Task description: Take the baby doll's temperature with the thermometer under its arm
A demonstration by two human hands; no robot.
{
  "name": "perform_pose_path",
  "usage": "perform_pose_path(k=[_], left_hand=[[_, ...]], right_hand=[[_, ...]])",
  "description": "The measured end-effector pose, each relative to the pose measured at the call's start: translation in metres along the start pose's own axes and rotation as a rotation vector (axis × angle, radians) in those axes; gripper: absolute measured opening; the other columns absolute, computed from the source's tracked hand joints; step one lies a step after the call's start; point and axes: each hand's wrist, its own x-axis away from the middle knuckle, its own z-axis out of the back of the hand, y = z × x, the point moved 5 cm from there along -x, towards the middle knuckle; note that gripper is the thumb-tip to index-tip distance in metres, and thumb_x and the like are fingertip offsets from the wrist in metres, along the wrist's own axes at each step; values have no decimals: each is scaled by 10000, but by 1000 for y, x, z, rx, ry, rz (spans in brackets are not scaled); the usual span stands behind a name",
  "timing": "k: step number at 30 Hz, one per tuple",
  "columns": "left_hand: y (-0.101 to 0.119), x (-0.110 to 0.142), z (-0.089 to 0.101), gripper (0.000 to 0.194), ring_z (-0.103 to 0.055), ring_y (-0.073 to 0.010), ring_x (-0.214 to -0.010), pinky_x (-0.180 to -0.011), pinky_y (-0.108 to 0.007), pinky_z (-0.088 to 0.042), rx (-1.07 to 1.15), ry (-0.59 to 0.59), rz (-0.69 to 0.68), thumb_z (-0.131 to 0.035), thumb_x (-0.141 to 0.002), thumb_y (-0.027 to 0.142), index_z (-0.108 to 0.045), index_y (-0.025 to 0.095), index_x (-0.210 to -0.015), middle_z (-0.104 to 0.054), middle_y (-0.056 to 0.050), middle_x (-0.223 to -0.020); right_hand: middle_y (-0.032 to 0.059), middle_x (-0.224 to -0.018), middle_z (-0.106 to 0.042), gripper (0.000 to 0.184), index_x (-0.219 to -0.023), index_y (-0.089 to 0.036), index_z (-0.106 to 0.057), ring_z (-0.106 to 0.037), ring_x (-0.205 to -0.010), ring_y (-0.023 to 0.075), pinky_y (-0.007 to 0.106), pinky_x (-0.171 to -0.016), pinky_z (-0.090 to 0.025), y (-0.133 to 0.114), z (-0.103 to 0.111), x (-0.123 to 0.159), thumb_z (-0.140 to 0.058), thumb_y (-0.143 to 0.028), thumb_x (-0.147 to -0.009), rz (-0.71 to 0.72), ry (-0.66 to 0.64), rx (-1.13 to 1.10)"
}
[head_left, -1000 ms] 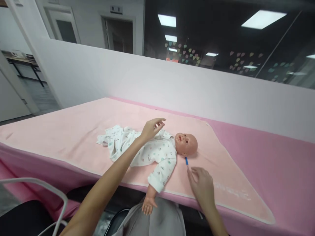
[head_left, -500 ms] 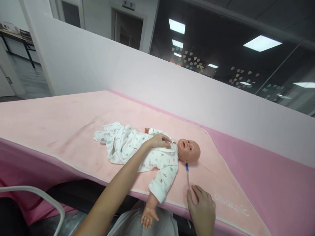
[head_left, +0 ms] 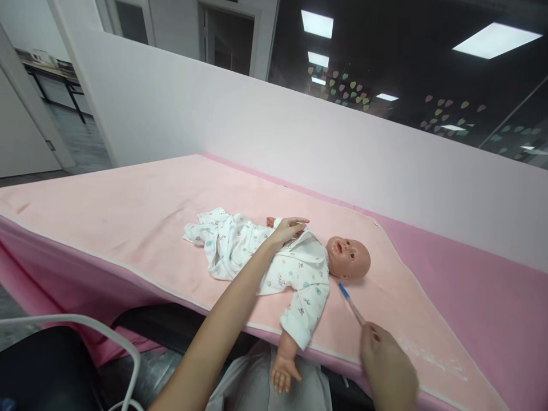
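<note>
A baby doll (head_left: 347, 258) in a white printed romper (head_left: 274, 262) lies on its back on a pale pink blanket (head_left: 128, 211), head to the right. One doll arm (head_left: 285, 365) hangs over the near edge. My left hand (head_left: 287, 228) rests on the doll's chest, fingers stretched out flat toward its far shoulder. My right hand (head_left: 387, 365) is near the blanket's front edge, its fingers closed on the end of a thin stick with a blue tip (head_left: 350, 301). The tip points at the doll's neck.
A deeper pink sheet (head_left: 479, 297) covers the table under the blanket. A white partition wall (head_left: 299, 137) runs along the far side. A white tube frame (head_left: 103, 337) and a dark seat stand at the lower left. Grey cloth on my lap shows below the table edge.
My left hand dropped from above the doll onto its chest. My right hand took hold of the blue-tipped stick and lifted its near end. The view shifted left.
</note>
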Motion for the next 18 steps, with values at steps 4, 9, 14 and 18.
perform_pose_path(k=[4,9,14,18], left_hand=[[-4,-1,2,296,-518,-48,-537,-537,-180,-401,55,18,32,-671,-689,204,-651,134,-976,-596,2,-640],[-7,-2,5,247,-557,-74,-588,-571,-196,-440,146,50,96,-672,-697,194,-671,134,-937,-631,-21,-669],[-7,0,5,227,-573,-85,-584,-607,-210,-459,184,42,121,-695,-678,205,-677,116,-886,-629,-24,-625],[-11,-3,6,230,-568,-79,-566,-590,-201,-456,95,-7,85,-694,-671,182,-671,87,-879,-615,-26,-605]], right_hand=[[45,-682,-675,250,-871,-287,-655,-581,-498,222,314,-463,-370,22,60,-8,-474,-419,-761,-215,163,-58],[53,-878,-691,281,-931,-227,-639,-638,-649,193,292,-605,-454,-33,100,-42,-447,-392,-809,57,365,-276],[88,-692,-665,279,-737,-156,-646,-612,-621,178,256,-561,-398,-134,33,-102,-399,-210,-855,491,92,-85],[120,-721,-654,228,-747,-121,-623,-616,-630,163,231,-556,-384,-182,-26,-132,-416,-80,-835,518,-168,36]])
